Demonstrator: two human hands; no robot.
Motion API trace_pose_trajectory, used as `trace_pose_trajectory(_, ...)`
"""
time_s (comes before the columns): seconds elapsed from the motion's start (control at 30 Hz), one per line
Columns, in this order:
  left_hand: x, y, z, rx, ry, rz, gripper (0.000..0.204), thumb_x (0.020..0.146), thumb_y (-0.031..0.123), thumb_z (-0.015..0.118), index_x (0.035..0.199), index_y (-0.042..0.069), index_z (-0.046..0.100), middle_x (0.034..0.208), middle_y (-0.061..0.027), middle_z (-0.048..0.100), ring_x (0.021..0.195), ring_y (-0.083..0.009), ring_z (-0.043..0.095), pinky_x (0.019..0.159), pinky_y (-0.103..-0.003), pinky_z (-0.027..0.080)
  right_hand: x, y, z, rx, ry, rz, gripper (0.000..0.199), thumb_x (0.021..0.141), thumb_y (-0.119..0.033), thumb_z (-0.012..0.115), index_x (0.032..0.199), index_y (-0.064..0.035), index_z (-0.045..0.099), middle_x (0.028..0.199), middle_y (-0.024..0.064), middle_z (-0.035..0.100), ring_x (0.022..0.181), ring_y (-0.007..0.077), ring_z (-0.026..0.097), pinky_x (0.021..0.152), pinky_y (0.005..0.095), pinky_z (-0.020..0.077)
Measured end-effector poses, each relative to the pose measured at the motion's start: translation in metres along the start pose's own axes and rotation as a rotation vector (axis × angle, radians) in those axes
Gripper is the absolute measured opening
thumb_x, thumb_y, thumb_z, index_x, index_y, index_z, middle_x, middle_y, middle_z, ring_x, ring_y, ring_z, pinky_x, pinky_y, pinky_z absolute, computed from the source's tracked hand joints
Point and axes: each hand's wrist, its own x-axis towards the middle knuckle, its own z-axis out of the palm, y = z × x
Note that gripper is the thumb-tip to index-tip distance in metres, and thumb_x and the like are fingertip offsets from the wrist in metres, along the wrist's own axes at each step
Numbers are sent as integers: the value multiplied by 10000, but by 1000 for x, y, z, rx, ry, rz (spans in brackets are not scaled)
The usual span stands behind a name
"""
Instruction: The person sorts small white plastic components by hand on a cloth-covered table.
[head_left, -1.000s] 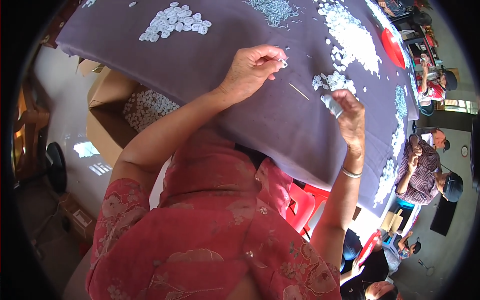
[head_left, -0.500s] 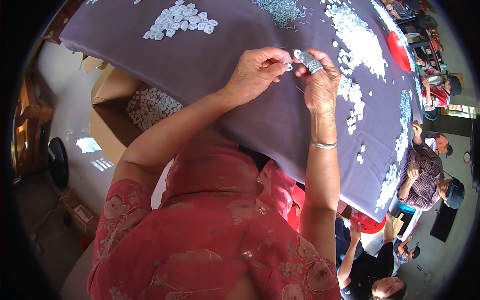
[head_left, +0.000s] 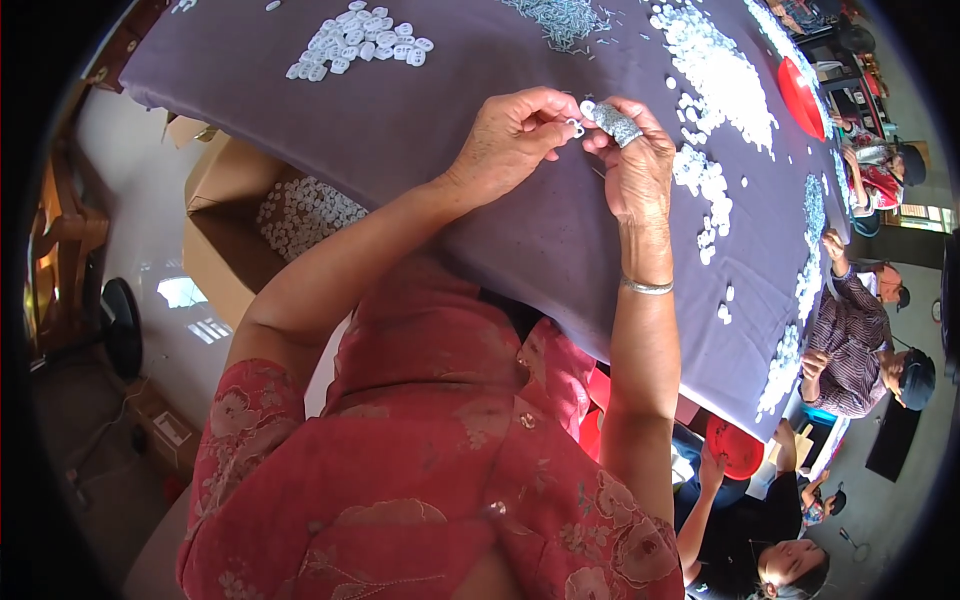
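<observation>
Above the table's near edge, my left hand (head_left: 512, 142) is closed, its thumb and forefinger pinching a small white plastic piece (head_left: 576, 128) with a ring-like end. Close beside it, my right hand (head_left: 642, 165) is closed on a second small white round piece (head_left: 588, 107) that pokes out past the fingertips. Silvery-grey tape (head_left: 614, 124) wraps one finger of that hand. The fingertips of both hands nearly meet, and the exact shape of the pieces is partly hidden by them.
The grey cloth-covered table (head_left: 420, 130) bears a small heap of white pieces (head_left: 362, 38), a pile of thin bluish pins (head_left: 562, 22) and a large white heap (head_left: 715, 75). A cardboard box (head_left: 225, 180) with white pieces stands left. Co-workers sit right; one person holds a red basin (head_left: 738, 447).
My right hand has shifted slightly left, bringing its white piece closer to the one in my left hand. At the lower right, a co-worker's red basin shows more fully.
</observation>
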Motion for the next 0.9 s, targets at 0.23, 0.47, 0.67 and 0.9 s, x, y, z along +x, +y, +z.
trace_pose_trajectory(0.23, -2, 0, 0, -16, 10, -13, 114, 849, 39, 572, 960, 21, 589, 882, -21, 608, 733, -55, 564, 613, -218, 502, -1, -1, 1, -16, -3, -4, 94, 833, -22, 564, 914, 0, 606, 780, 84, 634, 609, 98, 556, 609, 257, 517)
trace_pose_trajectory(0.47, -1, 1, 1, -6, -4, -9, 117, 849, 36, 571, 962, 17, 589, 887, -25, 612, 746, -55, 570, 615, -215, 504, -1, -2, 2, -13, 3, 2, 102, 833, -5, 559, 923, 7, 606, 778, 88, 635, 610, 108, 557, 615, 260, 516)
trace_pose_trajectory(0.67, -1, -1, 0, -19, -6, -13, 123, 850, 36, 570, 969, 18, 591, 896, -26, 612, 754, -58, 572, 620, -216, 504, 0, 0, 1, -22, -8, -11, 99, 832, -13, 570, 921, 4, 609, 779, 83, 637, 611, 106, 554, 614, 258, 511)
trace_pose_trajectory(0.9, 0, 0, -1, -12, -5, -7, 111, 849, 26, 567, 957, 16, 590, 890, -24, 603, 765, -61, 572, 616, -217, 507, 1, 3, 2, -16, -14, -58, 85, 822, -9, 597, 904, -2, 621, 782, 69, 639, 622, 102, 560, 613, 242, 505)
